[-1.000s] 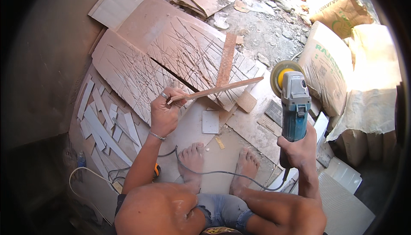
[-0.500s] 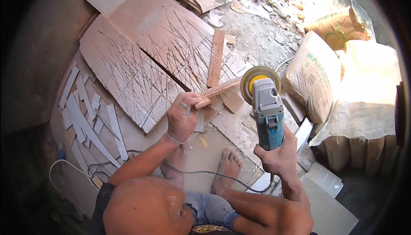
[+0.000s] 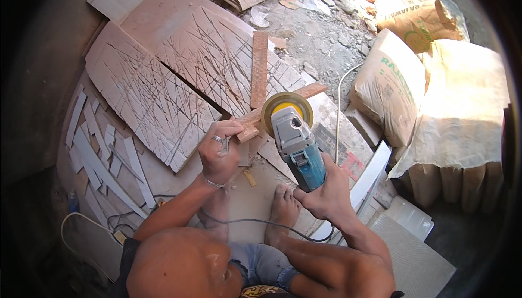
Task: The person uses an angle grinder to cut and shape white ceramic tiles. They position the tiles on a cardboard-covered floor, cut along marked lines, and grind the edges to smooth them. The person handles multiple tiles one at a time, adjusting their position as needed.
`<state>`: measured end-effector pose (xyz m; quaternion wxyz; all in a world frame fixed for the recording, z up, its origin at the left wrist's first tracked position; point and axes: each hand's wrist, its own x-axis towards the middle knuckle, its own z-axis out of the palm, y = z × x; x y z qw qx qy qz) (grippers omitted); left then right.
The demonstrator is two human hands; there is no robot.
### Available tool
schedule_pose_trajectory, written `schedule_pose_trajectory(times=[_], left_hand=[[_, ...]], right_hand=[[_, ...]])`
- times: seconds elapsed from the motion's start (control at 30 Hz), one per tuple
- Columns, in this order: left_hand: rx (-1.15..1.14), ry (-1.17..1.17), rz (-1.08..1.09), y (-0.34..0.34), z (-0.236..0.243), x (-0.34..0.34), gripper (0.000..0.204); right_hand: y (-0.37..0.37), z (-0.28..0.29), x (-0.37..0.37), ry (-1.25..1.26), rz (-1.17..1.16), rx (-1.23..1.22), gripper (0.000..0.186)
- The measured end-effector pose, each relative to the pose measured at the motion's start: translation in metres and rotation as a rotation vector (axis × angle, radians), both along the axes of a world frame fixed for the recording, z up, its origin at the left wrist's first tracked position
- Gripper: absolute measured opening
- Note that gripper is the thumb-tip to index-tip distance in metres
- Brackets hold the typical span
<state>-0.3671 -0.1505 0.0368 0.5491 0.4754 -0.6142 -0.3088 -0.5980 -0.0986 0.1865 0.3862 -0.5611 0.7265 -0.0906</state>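
Observation:
My right hand is wrapped round the teal body of an angle grinder. Its disc, with a yellow centre, lies across the strip in view; whether it touches cannot be told. A narrow reddish-brown tile strip passes beneath the disc, its near end pinched in my left hand. A short reddish offcut sits by the left fingertips. Beyond, another reddish strip rests on two scored, dusty boards.
Thin pale offcuts are strewn at the left. The grinder's dark cord runs over my feet. Filled sacks stand at the right, with rubble at the back. A ridged grey tile lies at the lower right.
The grinder has moved left, its disc now over the strip instead of beside the strip's far end. My left hand still holds the strip. The whole view has shifted slightly.

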Motion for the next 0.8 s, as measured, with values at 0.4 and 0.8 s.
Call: schedule_pose_trajectory(times=[0.4, 0.8], left_hand=[[0.013, 0.002, 0.006, 0.000, 0.002, 0.002, 0.033], [0.043, 0.027, 0.019, 0.000, 0.005, -0.002, 0.034]], right_hand=[[-0.003, -0.009, 0.004, 0.015, 0.061, -0.027, 0.054], [-0.005, -0.016, 0.003, -0.002, 0.069, -0.047, 0.055]])
